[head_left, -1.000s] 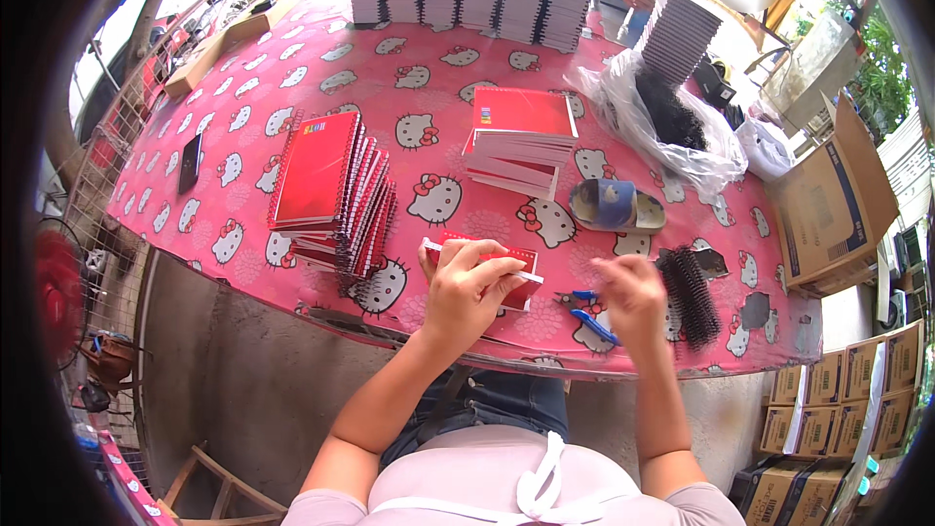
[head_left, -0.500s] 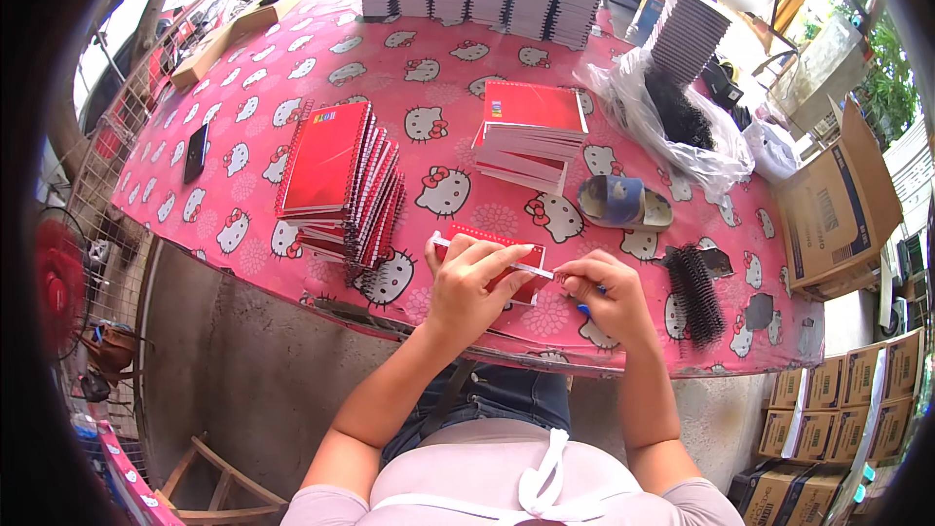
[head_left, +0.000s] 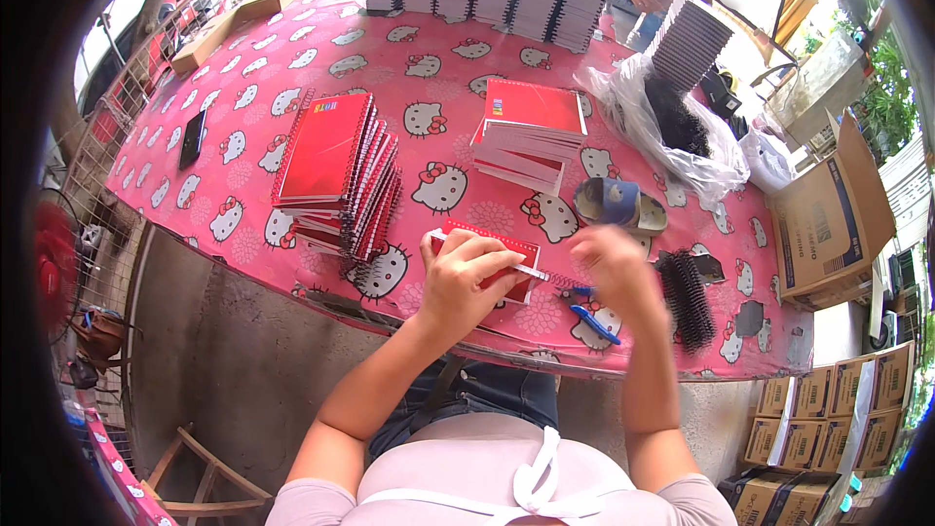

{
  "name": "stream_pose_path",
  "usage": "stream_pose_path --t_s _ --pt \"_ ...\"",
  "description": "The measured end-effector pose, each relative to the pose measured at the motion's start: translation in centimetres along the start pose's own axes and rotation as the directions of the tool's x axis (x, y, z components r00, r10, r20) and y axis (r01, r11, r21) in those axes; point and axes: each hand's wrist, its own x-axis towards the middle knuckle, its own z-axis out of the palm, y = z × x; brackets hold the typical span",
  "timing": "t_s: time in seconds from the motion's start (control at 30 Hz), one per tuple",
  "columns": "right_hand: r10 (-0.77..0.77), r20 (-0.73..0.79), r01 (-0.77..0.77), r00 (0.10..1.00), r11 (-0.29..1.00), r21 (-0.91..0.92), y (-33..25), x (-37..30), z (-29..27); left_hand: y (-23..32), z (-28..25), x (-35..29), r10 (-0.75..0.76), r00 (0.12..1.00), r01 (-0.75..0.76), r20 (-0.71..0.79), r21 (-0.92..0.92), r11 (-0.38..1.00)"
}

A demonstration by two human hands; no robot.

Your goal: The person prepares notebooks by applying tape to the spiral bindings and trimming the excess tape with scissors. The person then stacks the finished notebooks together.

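The left hand point(head_left: 467, 278) is closed on a small red-covered paper notebook with a punched edge point(head_left: 521, 251), thumb and fingers pinching it near the front edge of the pink, cat-printed counter point(head_left: 526, 336). A thin wire coil point(head_left: 563, 281) sticks out from the notebook's 3 o'clock end, toward the right hand point(head_left: 616, 268). That hand is raised at the left hand's 3 o'clock and blurred; whether it grips anything, I cannot tell.

From the right hand, a pair of blue-handled metal pliers point(head_left: 592, 324) lies just beside it at 7 o'clock, a bristly bundle of black coils point(head_left: 688, 300) at 4 o'clock, and a blue-strapped slipper point(head_left: 619, 205) at 12 o'clock. Farther out at 1 o'clock sits a translucent white plastic bag point(head_left: 706, 170) with more black coils in it; well apart, near 3 o'clock, stands an open brown cardboard box point(head_left: 826, 224).

From the left hand, a leaning stack of red spiral-bound notebooks point(head_left: 326, 151) stands at 10 o'clock, a black phone point(head_left: 192, 140) lies beyond it, and a stack of red-covered booklets point(head_left: 534, 109) rests at 1 o'clock.
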Motion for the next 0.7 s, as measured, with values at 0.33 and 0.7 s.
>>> stream_pose_path --t_s 0.33,0.7 --pt "0.253 -0.191 -0.285 0.948 0.944 -0.164 11.6 1.0 -2.0 1.0 0.5 0.8 0.01 0.997 -0.011 0.072 0.023 1.0" --pt "0.034 0.222 -0.174 0.974 0.744 0.646 1.8 -0.4 -0.9 0.8 -0.4 0.6 -0.006 0.989 0.012 0.15 -0.038 0.999"
